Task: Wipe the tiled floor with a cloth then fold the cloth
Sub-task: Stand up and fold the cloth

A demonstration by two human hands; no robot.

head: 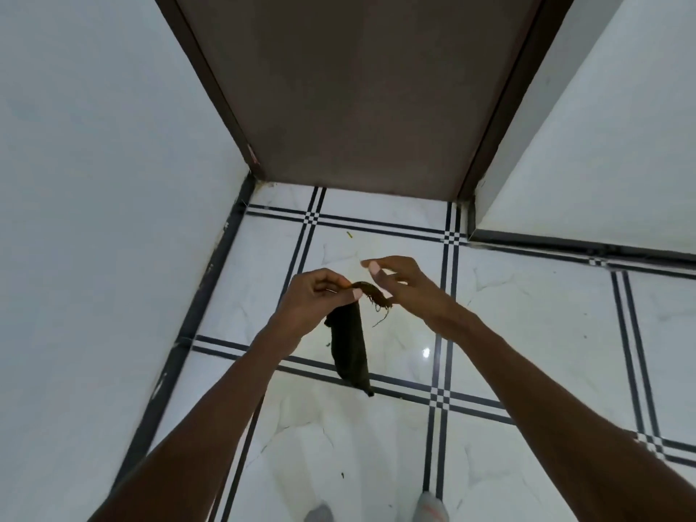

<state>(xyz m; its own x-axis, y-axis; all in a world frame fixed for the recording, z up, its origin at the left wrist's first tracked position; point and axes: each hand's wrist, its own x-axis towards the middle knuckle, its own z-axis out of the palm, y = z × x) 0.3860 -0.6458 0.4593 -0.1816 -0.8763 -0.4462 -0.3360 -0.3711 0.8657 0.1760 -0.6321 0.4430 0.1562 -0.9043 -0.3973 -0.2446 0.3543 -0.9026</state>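
Note:
A dark brown cloth (pixel 350 352) hangs down in a narrow strip above the white tiled floor (pixel 527 333). My left hand (pixel 320 295) pinches its top edge between thumb and fingers. A frayed corner with loose threads (pixel 378 299) sticks out to the right of that hand. My right hand (pixel 403 280) is just beside the frayed corner, fingers slightly apart; whether it touches the threads I cannot tell. Both arms reach forward from the bottom of the view.
A closed brown door (pixel 357 88) stands straight ahead, with white walls on the left (pixel 94 182) and right (pixel 602 126). Dark stripe lines cross the tiles. A small yellow speck (pixel 349 235) lies near the door. My feet (pixel 429 506) show at the bottom edge.

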